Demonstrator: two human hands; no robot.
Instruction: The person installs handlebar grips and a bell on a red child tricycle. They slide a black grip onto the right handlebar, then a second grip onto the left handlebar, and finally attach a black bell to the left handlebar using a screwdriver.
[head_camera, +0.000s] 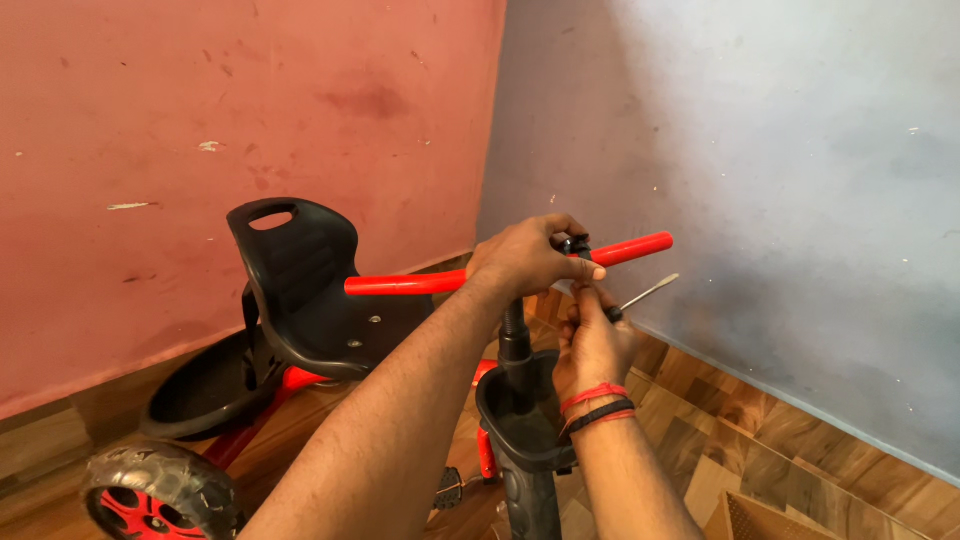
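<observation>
Left hand (530, 262) wrapped tight over the middle of the red handlebar (640, 246), right where the bar meets the black stem (515, 345). Fingers (590, 268) curled down over the front of the bar, near a small black clamp (577, 243). Right hand (592, 345) just under the bar, closed around a thin screwdriver (648, 293), with its silver tip poking out to the right, toward the grey-blue wall (780, 200). Red and black bands (597, 405) around the right wrist. Handlebar stretched out level, one end to the left near the black seat (300, 280), the other end to the right. Little black basket (520, 425) below the hands, around the stem. Black front wheel (530, 505) low down under the basket. Back wheel (160, 495) with a red middle in the bottom left corner. Red frame (255, 420) under the seat. Pink wall (200, 130) behind the tricycle, brown wood floor (720, 420) below.
</observation>
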